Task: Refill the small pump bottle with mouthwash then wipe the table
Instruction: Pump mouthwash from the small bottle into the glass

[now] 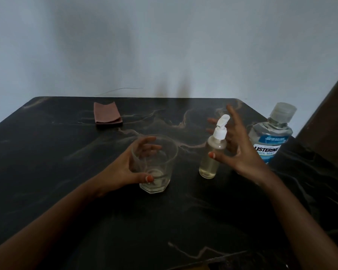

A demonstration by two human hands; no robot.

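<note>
Mouthwash bottle (271,133) near table (66,152) edge

A dark marble-patterned tabletop (70,152) with pale veins spreads beneath the hands. Beyond them rises a plain grey-white wall (125,45), dimly lit and smudged with soft shadows. A dark wooden edge (328,106) slants past the right hand.

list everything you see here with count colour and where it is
table: 1, black with pale veins, fills the lower view
cloth: 1, reddish brown, folded, far left of table
glass: 1, clear, centre, upright
pump bottle: 1, clear with white pump, right of glass, pale liquid inside
mouthwash bottle: 1, clear with blue label, far right, capped
wall: 1, pale grey, behind table
left hand: 1, open, curled beside the glass
right hand: 1, open, fingers spread by the pump bottle
</note>
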